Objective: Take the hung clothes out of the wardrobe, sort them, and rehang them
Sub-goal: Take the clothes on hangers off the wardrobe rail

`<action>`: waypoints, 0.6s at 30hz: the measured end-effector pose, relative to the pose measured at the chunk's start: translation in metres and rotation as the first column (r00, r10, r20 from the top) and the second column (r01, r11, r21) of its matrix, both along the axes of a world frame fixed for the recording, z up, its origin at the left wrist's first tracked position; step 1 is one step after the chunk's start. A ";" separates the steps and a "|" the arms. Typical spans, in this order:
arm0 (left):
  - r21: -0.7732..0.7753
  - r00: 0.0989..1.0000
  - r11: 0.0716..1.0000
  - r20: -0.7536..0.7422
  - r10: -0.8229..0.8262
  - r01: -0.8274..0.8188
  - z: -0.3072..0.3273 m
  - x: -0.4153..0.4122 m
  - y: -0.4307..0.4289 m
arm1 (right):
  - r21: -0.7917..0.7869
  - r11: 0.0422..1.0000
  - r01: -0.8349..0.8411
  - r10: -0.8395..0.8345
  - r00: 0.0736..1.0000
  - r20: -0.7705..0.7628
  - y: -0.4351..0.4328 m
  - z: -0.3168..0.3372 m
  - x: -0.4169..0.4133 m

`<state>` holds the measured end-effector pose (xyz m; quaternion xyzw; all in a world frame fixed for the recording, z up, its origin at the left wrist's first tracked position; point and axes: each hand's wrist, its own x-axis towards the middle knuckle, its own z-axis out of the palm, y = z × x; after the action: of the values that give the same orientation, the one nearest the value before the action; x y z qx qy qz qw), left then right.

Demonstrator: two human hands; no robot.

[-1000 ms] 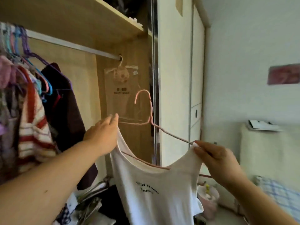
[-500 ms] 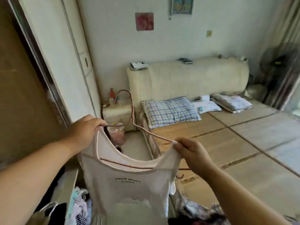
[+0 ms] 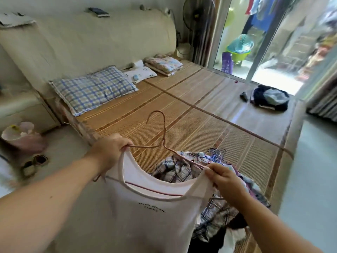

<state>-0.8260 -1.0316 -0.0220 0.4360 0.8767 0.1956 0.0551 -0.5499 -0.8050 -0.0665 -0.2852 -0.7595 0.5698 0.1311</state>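
A white tank top (image 3: 149,207) on a pink wire hanger (image 3: 164,132) is held up over the near edge of a bed (image 3: 200,115) covered with a woven mat.

Just behind and below it lies a pile of checked clothes (image 3: 175,168), with a tangle of blue hangers (image 3: 217,156) on top. That tangle is the likely trouble: if the top is lowered here, the pink hook or a hanger arm could catch in the blue wires. The thin straps could also slide off the sloping arms if either hold loosens, dropping the top unsorted onto the pile.

The left hand (image 3: 109,152) has its fingers curled tightly round the hanger's left end and the strap there. The right hand (image 3: 226,179) pinches the right strap between thumb and fingers, where it sits on the hanger's other arm. Neither hand is spread, and the two are held apart, so the neckline is stretched wide.

A checked pillow (image 3: 93,88) lies farther up the bed, well apart from the hands.
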 end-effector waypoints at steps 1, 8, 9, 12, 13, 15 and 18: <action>-0.001 1.000 1.000 0.011 -0.022 0.022 -0.006 0.009 0.023 | -0.001 0.999 0.046 -0.046 0.999 0.014 0.015 -0.006 0.013; -0.076 0.994 0.993 0.067 -0.085 0.090 -0.058 0.064 0.187 | -0.070 0.966 0.248 -0.235 0.959 0.156 0.131 -0.062 0.085; -0.094 0.994 0.992 0.074 -0.078 0.085 -0.069 0.070 0.206 | -0.071 0.966 0.247 -0.229 0.953 0.197 0.147 -0.072 0.090; -0.161 0.995 0.985 0.085 -0.051 0.064 -0.102 0.080 0.254 | -0.041 0.970 0.240 -0.216 0.926 0.309 0.184 -0.100 0.093; -0.189 0.995 0.981 0.093 -0.034 0.051 -0.114 0.080 0.270 | -0.005 0.973 0.230 -0.214 0.915 0.343 0.196 -0.110 0.092; -0.244 0.994 0.969 0.106 -0.003 0.029 -0.137 0.073 0.301 | 0.060 0.976 0.210 -0.217 0.894 0.393 0.220 -0.133 0.084; -0.312 0.995 0.950 0.101 0.003 0.028 -0.169 0.059 0.339 | 0.098 0.978 0.185 -0.209 0.873 0.441 0.249 -0.172 0.067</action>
<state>-0.7669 -0.6931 -0.1912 0.4169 0.8899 0.0757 0.1687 -0.4828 -0.5562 -0.2389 -0.4814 -0.7507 0.4521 0.0172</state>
